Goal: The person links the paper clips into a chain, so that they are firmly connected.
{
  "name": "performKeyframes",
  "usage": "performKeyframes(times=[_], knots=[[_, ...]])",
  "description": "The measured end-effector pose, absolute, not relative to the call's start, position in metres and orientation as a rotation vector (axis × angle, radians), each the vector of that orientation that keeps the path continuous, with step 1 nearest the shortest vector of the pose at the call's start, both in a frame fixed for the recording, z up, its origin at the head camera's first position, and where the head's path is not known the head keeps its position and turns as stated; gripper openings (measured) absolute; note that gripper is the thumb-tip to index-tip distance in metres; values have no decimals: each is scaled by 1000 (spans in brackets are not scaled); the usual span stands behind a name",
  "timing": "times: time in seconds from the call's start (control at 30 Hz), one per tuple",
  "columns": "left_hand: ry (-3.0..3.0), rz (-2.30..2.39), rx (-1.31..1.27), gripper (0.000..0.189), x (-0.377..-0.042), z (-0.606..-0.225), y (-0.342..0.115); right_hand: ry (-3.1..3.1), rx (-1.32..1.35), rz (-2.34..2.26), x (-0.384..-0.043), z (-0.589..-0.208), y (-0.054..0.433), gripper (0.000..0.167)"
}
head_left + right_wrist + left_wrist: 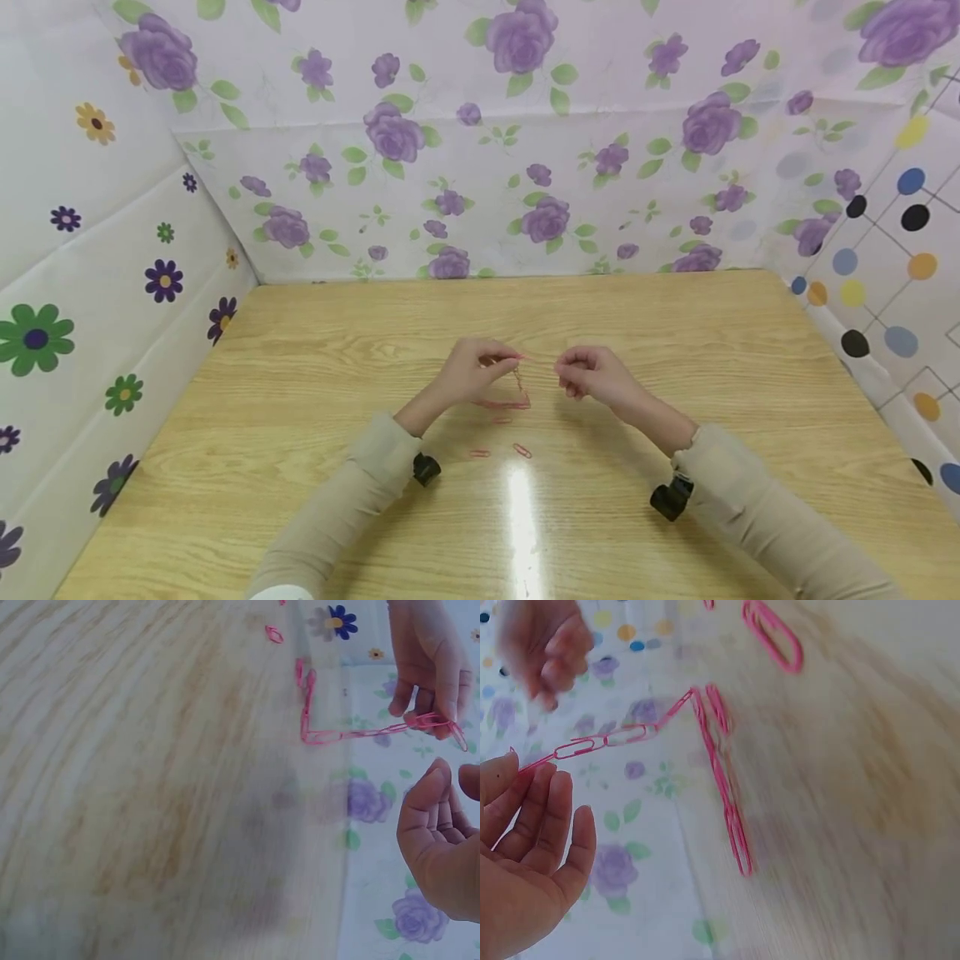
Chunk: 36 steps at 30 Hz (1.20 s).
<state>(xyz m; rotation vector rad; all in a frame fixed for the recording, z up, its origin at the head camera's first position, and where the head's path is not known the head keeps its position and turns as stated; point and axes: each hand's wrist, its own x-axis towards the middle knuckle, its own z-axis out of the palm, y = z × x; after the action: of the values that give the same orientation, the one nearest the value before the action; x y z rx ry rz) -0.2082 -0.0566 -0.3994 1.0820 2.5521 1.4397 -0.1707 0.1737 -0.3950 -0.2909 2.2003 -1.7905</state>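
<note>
A chain of linked pink paper clips [504, 405] hangs from my left hand [480, 367] and trails onto the table. In the left wrist view, thumb and fingertips of that hand pinch the end of the chain [630, 735]. My right hand [592, 379] is held a short way to the right of the chain's end, apart from it. Its fingers are loosely bent, and in the right wrist view nothing shows between thumb and fingers of the right hand [435, 847]. In that view one clip sticks out past the left fingertips.
A loose pink paper clip [501, 420] lies close to the trailing chain. Nearer to me on the wooden table [300, 467] are two more, a left clip [480, 454] and a right clip [522, 451]. Flowered cloth [465, 167] stands behind the table, patterned cloth on both sides.
</note>
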Motion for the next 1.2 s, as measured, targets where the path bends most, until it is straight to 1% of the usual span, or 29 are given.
performKeyframes(times=[0.13, 0.2, 0.37, 0.5, 0.7, 0.97, 1.2], knots=[[2552, 1527, 993, 20, -210, -398, -71, 2228, -365, -1680, -171, -404, 170, 22], [2547, 1564, 948, 20, -211, -398, -78, 2244, -408, -1630, -171, -408, 168, 20], [2553, 1588, 830, 20, -202, -379, -89, 2390, -527, -1459, -170, -418, 158, 15], [2538, 1598, 808, 19, -195, -368, -97, 2492, -629, -1327, -170, -423, 146, 13], [2487, 1645, 755, 19, -198, -373, -107, 2560, -820, -1168, -172, -430, 127, 10], [2458, 1698, 650, 21, -202, -375, -117, 2642, -824, -1083, -174, -433, 106, 5], [2441, 1698, 639, 20, -202, -373, -121, 2698, -827, -964, -171, -434, 99, 12]])
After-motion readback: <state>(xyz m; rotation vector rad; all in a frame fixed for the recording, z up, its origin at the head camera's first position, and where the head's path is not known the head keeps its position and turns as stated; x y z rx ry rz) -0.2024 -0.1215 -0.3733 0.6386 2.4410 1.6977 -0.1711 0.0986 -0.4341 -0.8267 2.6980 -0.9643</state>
